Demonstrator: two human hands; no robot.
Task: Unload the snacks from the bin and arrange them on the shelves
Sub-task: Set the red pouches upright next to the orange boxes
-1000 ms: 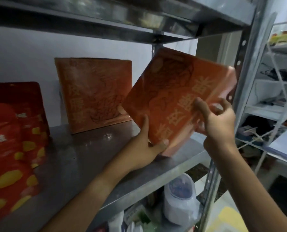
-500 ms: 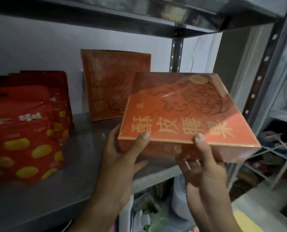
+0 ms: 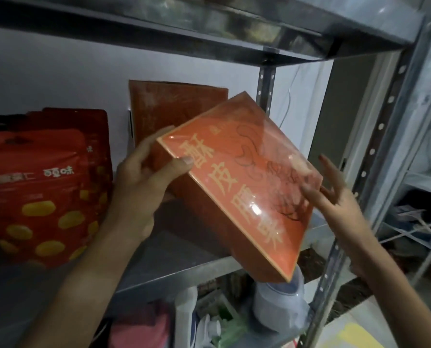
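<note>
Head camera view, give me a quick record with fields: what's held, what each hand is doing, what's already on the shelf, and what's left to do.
held item: orange box, tilted, above the shelf front edge
left hand: grips the box's upper left corner, thumb on the printed face
right hand: fingers spread, touching the box's right edge
on shelf: second orange box upright at the back; red snack bags at left
remaining: held box not yet set down
</note>
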